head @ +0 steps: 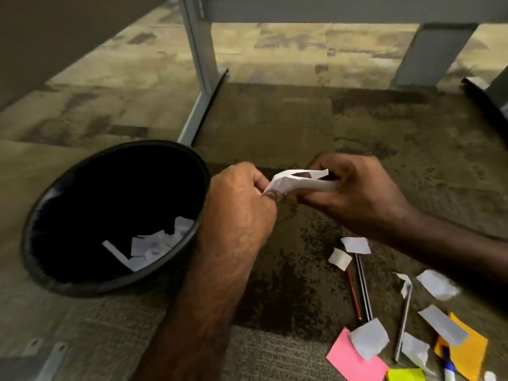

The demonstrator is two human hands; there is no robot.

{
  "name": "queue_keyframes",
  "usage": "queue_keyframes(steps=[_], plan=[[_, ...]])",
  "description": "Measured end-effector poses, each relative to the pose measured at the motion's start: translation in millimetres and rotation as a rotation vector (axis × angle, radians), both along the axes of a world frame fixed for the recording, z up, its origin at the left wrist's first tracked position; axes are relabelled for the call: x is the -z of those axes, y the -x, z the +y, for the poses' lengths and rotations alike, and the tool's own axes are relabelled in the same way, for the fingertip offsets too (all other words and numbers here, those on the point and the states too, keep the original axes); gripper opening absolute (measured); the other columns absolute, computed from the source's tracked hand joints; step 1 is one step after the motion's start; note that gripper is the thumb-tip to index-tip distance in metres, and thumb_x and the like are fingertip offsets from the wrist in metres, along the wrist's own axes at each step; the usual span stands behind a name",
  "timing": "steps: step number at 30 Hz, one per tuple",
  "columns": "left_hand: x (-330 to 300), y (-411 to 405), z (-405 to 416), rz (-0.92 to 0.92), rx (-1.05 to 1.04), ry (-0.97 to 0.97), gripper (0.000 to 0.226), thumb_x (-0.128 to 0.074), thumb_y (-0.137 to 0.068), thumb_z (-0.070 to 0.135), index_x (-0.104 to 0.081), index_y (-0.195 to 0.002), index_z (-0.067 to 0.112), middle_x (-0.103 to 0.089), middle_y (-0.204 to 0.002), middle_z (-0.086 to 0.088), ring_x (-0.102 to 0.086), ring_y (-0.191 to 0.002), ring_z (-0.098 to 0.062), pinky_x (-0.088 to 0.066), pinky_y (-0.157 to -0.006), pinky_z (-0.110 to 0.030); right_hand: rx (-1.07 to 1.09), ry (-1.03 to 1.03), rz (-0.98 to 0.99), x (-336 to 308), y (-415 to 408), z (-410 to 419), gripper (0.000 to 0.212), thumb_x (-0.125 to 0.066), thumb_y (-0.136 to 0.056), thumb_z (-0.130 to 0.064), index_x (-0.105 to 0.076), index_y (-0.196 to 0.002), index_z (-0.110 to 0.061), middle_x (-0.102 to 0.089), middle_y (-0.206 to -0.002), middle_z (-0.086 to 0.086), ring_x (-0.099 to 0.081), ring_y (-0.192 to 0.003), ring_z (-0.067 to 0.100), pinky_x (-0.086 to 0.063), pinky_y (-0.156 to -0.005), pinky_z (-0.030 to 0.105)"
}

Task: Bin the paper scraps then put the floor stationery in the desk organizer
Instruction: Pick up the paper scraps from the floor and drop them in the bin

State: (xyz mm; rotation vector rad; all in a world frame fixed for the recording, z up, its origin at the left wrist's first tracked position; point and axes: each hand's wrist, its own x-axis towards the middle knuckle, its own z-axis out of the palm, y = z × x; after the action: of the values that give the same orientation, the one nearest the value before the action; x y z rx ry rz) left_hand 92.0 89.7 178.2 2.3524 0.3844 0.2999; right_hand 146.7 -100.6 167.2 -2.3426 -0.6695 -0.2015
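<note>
Both hands grip one crumpled white paper scrap (298, 182) above the carpet, my left hand (244, 199) on its left end and my right hand (354, 188) on its right end. A black round bin (52, 273) stands on the floor at the left, with white paper scraps (154, 243) lying at its bottom. More white scraps (368, 336) lie scattered at the lower right among pencils (364, 287), a pink sticky note (349, 358), an orange note (472, 350), a yellow note (405, 375) and a blue-white pen (448, 364).
A grey desk leg with its floor foot (200, 103) rises just behind the bin. A second grey desk support (428, 53) stands at the back right. A dark object (483, 94) edges in at the far right. Patterned carpet covers the floor.
</note>
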Motion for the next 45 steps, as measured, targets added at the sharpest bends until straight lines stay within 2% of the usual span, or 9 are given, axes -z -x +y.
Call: queue_keyframes(steps=[5, 8, 13, 15, 17, 22, 27, 36, 45], plan=[[-19.0, 17.2, 46.9, -0.056, -0.146, -0.007, 0.023, -0.085, -0.082, 0.039, -0.066, -0.073, 0.03, -0.06, -0.06, 0.014, -0.057, -0.052, 0.002, -0.035, -0.045, -0.011, -0.135, -0.059, -0.033, -6.4, 0.0, 54.5, 0.032, -0.082, -0.081, -0.047, -0.064, -0.076, -0.021, -0.062, -0.065, -0.006, -0.057, -0.064, 0.006, -0.038, -0.048, 0.017], [-25.9, 28.0, 78.1, -0.085, -0.239, -0.01, 0.024, -0.085, -0.082, 0.041, -0.066, -0.073, 0.03, -0.062, -0.061, 0.013, -0.059, -0.053, 0.002, -0.04, -0.048, -0.016, -0.199, -0.096, -0.028, -12.6, -0.6, 86.9, 0.029, -0.08, -0.083, -0.049, -0.069, -0.084, -0.022, -0.066, -0.071, -0.009, -0.061, -0.07, 0.006, -0.044, -0.052, 0.022], [-26.0, 43.7, 126.0, -0.092, -0.363, -0.081, 0.03, -0.082, -0.081, 0.052, -0.065, -0.073, 0.028, -0.063, -0.068, 0.012, -0.057, -0.056, -0.001, -0.035, -0.051, -0.019, -0.27, -0.148, -0.007, -21.0, -1.8, 140.6, 0.032, -0.086, -0.082, -0.045, -0.056, -0.071, -0.041, -0.063, -0.072, -0.02, -0.061, -0.07, -0.007, -0.041, -0.053, 0.011], [-23.2, 47.3, 143.0, -0.048, -0.394, -0.096, 0.032, -0.081, -0.082, 0.054, -0.066, -0.073, 0.027, -0.065, -0.068, 0.008, -0.061, -0.059, -0.008, -0.037, -0.053, -0.022, -0.296, -0.154, 0.006, -20.0, -3.2, 159.6, 0.026, -0.085, -0.082, -0.047, -0.061, -0.077, -0.038, -0.07, -0.079, -0.015, -0.065, -0.074, -0.002, -0.052, -0.057, 0.024], [-19.4, 49.3, 157.8, 0.005, -0.422, -0.116, 0.03, -0.081, -0.081, 0.052, -0.066, -0.076, 0.027, -0.068, -0.071, 0.005, -0.065, -0.064, -0.015, -0.043, -0.058, -0.026, -0.306, -0.142, 0.007, -17.6, -3.4, 175.1, 0.023, -0.085, -0.081, -0.049, -0.065, -0.082, -0.036, -0.072, -0.082, -0.013, -0.067, -0.074, 0.0, -0.058, -0.06, 0.032], [-13.3, 51.3, 168.6, 0.061, -0.426, -0.162, 0.036, -0.085, -0.076, 0.054, -0.068, -0.095, 0.029, -0.069, -0.092, 0.0, -0.068, -0.089, -0.028, -0.058, -0.074, -0.042, -0.34, -0.102, 0.049, -11.2, -3.2, 195.7, 0.024, -0.087, -0.08, -0.047, -0.074, -0.092, -0.031, -0.072, -0.079, -0.015, -0.067, -0.072, -0.002, -0.06, -0.063, 0.032], [-19.3, 48.0, 151.4, 0.048, -0.4, -0.168, 0.044, -0.086, -0.076, 0.043, -0.062, -0.112, 0.038, -0.063, -0.111, 0.001, -0.061, -0.115, -0.035, -0.052, -0.1, -0.057, -0.355, -0.036, -0.007, -13.7, -0.8, 184.1, 0.037, -0.084, -0.083, -0.05, -0.075, -0.112, -0.029, -0.071, -0.09, -0.014, -0.065, -0.082, 0.001, -0.059, -0.071, 0.033], [-18.4, 32.3, 56.9, -0.201, -0.059, -0.14, 0.035, -0.077, -0.083, 0.023, -0.066, -0.115, 0.029, -0.059, -0.109, 0.0, -0.06, -0.107, -0.033, -0.055, -0.093, -0.051, -0.233, 0.023, -0.109, -19.0, 6.3, 90.6, 0.025, -0.08, -0.09, -0.036, -0.075, -0.109, -0.02, -0.072, -0.1, -0.005, -0.065, -0.092, 0.011, -0.056, -0.079, 0.038], [38.0, 18.3, -57.6, -0.066, 0.321, -0.107, 0.029, -0.07, -0.088, 0.02, -0.067, -0.117, 0.025, -0.062, -0.105, 0.004, -0.061, -0.103, -0.022, -0.057, -0.09, -0.04, -0.026, 0.225, 0.069, 31.9, 39.7, -53.9, 0.024, -0.081, -0.087, -0.025, -0.077, -0.109, -0.018, -0.077, -0.1, -0.004, -0.072, -0.093, 0.013, -0.058, -0.081, 0.039]])
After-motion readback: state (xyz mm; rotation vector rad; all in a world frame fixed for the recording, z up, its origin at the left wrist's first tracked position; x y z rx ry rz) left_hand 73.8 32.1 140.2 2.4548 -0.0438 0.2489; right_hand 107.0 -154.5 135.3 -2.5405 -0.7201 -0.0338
